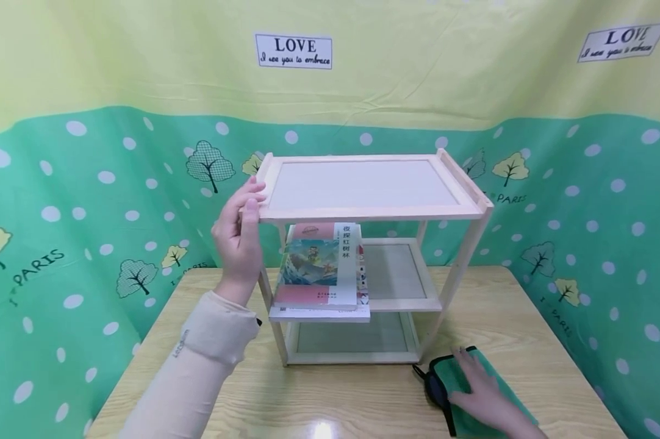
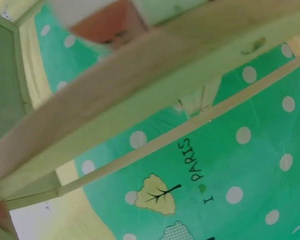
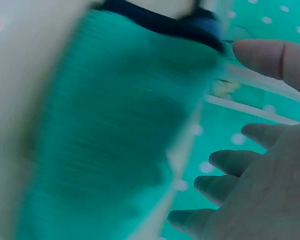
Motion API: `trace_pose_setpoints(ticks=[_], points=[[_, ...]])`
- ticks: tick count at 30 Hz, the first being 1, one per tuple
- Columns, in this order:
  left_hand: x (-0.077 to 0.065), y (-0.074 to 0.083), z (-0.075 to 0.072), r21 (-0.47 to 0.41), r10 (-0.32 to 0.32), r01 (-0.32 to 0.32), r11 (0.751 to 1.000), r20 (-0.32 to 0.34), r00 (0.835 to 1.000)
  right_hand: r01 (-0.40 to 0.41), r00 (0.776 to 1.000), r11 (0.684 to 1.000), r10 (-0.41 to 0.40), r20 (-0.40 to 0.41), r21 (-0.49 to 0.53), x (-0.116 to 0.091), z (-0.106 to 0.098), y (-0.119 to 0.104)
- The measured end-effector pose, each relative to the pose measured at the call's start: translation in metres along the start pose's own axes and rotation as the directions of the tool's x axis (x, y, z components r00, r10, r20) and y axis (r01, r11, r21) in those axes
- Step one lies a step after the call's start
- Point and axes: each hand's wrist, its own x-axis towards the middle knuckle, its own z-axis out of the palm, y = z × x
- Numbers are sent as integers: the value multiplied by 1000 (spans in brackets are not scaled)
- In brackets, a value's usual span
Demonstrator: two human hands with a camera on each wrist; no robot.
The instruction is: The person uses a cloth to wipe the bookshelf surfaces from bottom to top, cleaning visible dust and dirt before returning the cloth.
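Observation:
A small white three-tier wooden shelf (image 1: 363,210) stands on the table. My left hand (image 1: 239,244) grips its top board at the left front corner, with the thumb along the near side. In the left wrist view, a pale wooden bar (image 2: 125,95) crosses close to the camera. Near the shelf's right front foot lies a folded green cloth (image 1: 464,424) with black edging. Over it is my right hand (image 1: 486,390), fingers spread and straight. The right wrist view shows these fingers (image 3: 235,162) beside the blurred green cloth (image 3: 110,125); whether they touch it I cannot tell.
Several books (image 1: 313,268) are stacked on the left of the middle tier, jutting past its front edge. A dark oval piece (image 1: 435,389) with a loop lies at the cloth's left edge. Behind the wooden table (image 1: 363,402) hangs a dotted green and yellow curtain (image 1: 105,213).

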Motion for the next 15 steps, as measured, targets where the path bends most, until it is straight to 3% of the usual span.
trace_pose_setpoints(ticks=[5, 9, 11, 15], points=[[6, 6, -7, 37, -48, 46, 998, 63, 997, 119, 984, 993, -116, -132, 13, 2, -32, -25], [10, 13, -15, 133, -83, 61, 989, 172, 982, 174, 963, 985, -173, -205, -12, 2, -55, -44], [10, 18, -20, 193, -141, 90, 977, 264, 954, 186, 953, 981, -192, -236, -48, 2, -64, -52], [5, 29, -28, 308, -281, 153, 939, 429, 859, 215, 923, 971, -237, -302, -103, 2, -79, -69]])
